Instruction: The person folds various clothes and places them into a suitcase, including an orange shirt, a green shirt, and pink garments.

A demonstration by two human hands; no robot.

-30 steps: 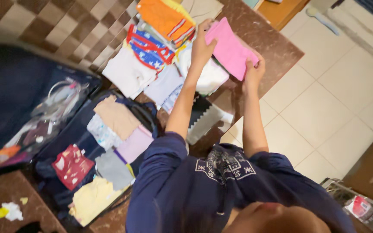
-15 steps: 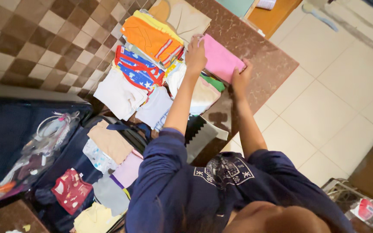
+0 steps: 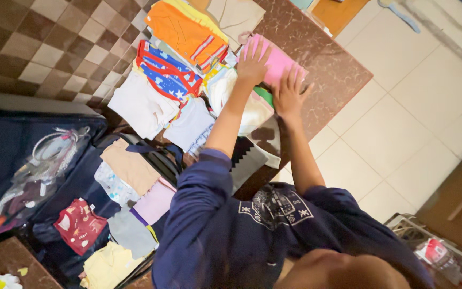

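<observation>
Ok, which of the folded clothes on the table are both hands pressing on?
The pink folded cloth at the table's far end. Left hand and right hand lie flat on it; the orange, blue-starred and white pieces lie untouched beside it.

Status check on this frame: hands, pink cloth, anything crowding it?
Left hand and right hand flat, fingers spread, on folded pink cloth. Cloth on brown table. Clothing stacks crowd its left.

Pink folded cloth point(image 3: 278, 60), held up a second ago, now flat near the table's point(image 3: 338, 80) far edge; left hand point(image 3: 253, 63) and right hand point(image 3: 289, 96) pressed open-palmed on it.
</observation>
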